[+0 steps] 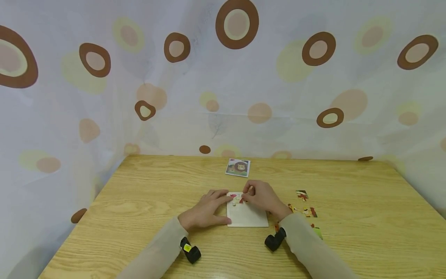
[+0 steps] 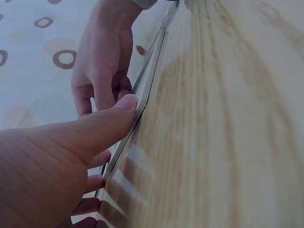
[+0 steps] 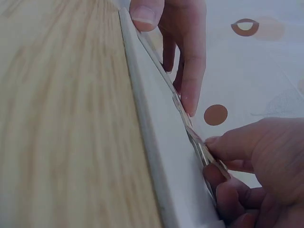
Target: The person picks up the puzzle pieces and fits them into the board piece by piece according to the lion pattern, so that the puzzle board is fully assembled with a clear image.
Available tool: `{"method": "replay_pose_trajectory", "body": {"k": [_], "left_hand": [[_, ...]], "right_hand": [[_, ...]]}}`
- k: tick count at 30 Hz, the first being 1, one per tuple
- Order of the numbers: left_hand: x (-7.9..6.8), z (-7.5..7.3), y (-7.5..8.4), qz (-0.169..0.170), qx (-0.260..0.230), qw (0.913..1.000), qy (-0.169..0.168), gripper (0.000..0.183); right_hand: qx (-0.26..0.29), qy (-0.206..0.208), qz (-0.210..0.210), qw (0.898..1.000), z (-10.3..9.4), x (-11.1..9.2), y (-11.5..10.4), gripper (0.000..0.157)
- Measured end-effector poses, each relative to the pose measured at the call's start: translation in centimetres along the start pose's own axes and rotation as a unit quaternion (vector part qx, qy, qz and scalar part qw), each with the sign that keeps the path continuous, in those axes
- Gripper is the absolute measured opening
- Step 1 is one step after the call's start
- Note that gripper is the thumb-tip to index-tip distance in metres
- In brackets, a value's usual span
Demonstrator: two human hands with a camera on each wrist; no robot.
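A white puzzle board (image 1: 247,217) lies on the table, with several joined puzzle pieces (image 1: 236,200) at its upper left. My left hand (image 1: 206,211) steadies the board's left side, its fingers extended. Its thumb rests on the lower left corner and its index finger touches the joined pieces. My right hand (image 1: 262,195) is over the board's upper right, pinching a puzzle piece (image 3: 217,165) between thumb and fingers, right at the edge of the joined ones. In the left wrist view, the left thumb (image 2: 111,121) presses the board's edge; the pinched piece is hidden there.
Behind the board lies a square picture card (image 1: 238,167) showing a lion. Loose puzzle pieces (image 1: 309,212) are spread to the right, some partly covered by my right forearm. A patterned curtain (image 1: 223,128) hangs along the back edge of the wooden table (image 1: 156,182).
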State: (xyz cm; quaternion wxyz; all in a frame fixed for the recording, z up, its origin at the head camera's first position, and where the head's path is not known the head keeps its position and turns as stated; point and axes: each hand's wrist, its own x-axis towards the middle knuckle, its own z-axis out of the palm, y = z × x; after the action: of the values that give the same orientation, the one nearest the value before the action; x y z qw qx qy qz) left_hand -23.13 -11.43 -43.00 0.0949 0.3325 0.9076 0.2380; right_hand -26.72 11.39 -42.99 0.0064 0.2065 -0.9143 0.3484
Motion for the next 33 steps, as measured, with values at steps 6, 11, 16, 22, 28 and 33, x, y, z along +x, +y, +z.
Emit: {"method": "replay_pose_trajectory", "body": {"k": [6,11,16,22,28,33], "left_hand": [[0.1,-0.1,0.0,0.001,0.000,1.0000,0.005,0.067],[0.2,0.0,0.0,0.002,-0.005,0.9999,0.010,0.067],[0.1,0.2,0.0,-0.005,-0.005,1.0000,0.004,0.067],[0.4,0.3,0.0,0.004,-0.004,0.9998,0.017,0.066],[0.0,0.8,-0.3,-0.010,-0.007,0.9998,0.014,0.066],[0.2,0.7,-0.3,-0.007,-0.014,0.9997,0.017,0.065]], "right_hand": [[-0.020,-0.019,0.046,0.999,-0.4,0.6,-0.8,0.012],[-0.026,-0.022,0.068,0.997,-0.9,0.6,-1.4,0.014],[-0.032,-0.012,0.075,0.997,-0.5,0.3,-1.6,0.018],[-0.065,0.024,0.100,0.993,0.2,-0.1,-1.8,0.020],[-0.090,0.034,0.096,0.991,0.9,-0.2,-1.7,0.024],[-0.070,0.043,0.107,0.991,0.7,-0.3,-1.4,0.025]]}}
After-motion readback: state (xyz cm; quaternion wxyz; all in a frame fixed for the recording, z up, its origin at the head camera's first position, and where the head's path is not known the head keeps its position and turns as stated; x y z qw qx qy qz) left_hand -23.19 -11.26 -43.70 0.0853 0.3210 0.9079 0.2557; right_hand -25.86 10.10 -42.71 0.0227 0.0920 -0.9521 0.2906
